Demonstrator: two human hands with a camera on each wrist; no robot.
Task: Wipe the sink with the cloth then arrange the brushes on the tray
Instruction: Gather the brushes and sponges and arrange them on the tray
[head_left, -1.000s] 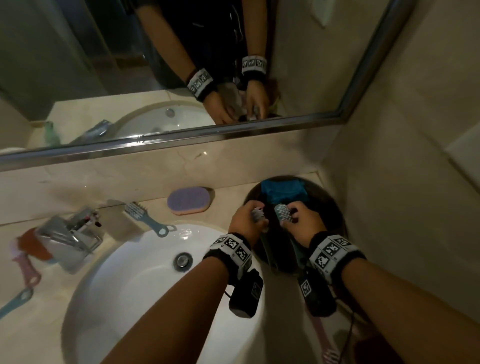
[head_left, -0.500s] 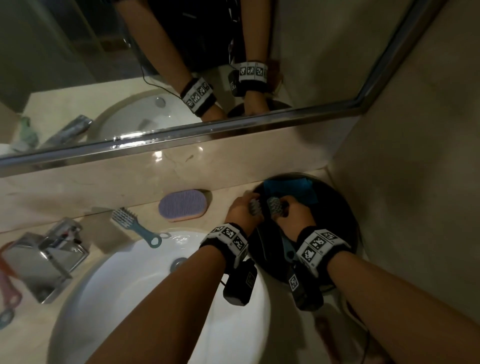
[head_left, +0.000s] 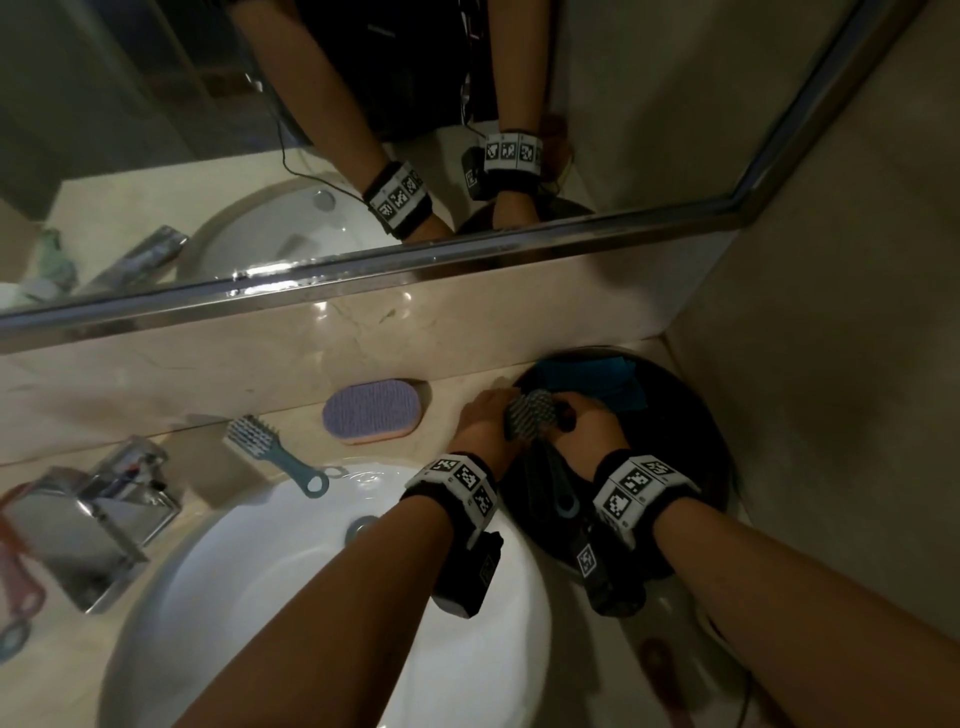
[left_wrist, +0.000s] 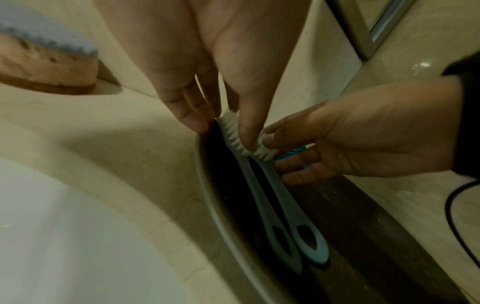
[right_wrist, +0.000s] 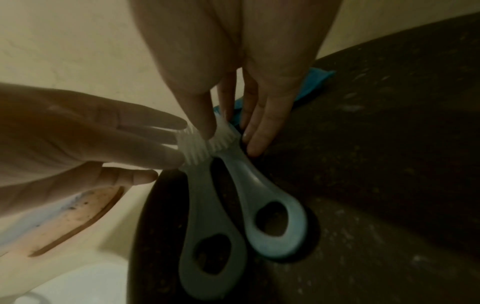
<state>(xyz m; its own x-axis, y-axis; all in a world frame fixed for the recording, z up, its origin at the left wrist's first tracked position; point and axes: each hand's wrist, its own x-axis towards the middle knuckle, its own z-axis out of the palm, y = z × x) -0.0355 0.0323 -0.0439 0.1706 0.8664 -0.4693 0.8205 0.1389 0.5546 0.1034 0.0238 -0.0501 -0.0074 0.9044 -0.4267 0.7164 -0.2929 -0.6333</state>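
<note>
You're on the arranging step: left hand (left_wrist: 197, 67) and right hand (left_wrist: 363, 131) pinch two teal brushes (right_wrist: 233, 201) by their bristle heads on the dark tray (head_left: 691, 415); next, let go and fetch the counter brush (head_left: 270, 452).

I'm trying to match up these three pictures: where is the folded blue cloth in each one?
Head: folded blue cloth at the far side of the round dark tray, beyond both hands.
Left wrist: a blue sliver behind the right fingers.
Right wrist: upper middle, behind the fingers.
Shared landmark: the tray.
</note>
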